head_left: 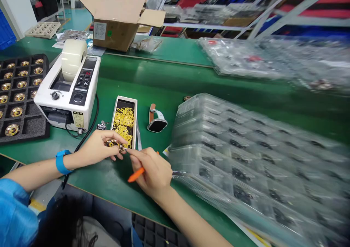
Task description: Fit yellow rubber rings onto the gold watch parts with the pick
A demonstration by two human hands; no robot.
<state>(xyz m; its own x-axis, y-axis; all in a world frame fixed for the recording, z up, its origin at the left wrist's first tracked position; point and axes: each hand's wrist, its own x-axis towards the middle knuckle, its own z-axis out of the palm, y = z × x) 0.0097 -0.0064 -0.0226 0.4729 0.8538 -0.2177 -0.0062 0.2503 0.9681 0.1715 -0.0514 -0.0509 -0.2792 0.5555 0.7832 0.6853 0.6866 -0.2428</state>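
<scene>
My left hand [100, 145], with a blue band round its wrist, is closed on a round gold and dark watch part [112, 143]. Close beside it, my right hand [153, 168] grips an orange stick-like tool [136, 175] that slants through the fingers. A small pale tip shows at its fingertips, touching or very near the watch part; whether it belongs to the orange tool I cannot tell. Just beyond both hands lies a white open box [136, 125] with yellow rings [124, 117] in it. A small metal counter [101, 125] sits by my left hand.
On the left stand a tape dispenser [91, 79] and a black foam tray [41, 125] of gold watch parts. A smartwatch [158, 125] lies past the white box. Blurred stacked clear trays [188, 130] fill the right. An open cardboard box [115, 32] stands behind.
</scene>
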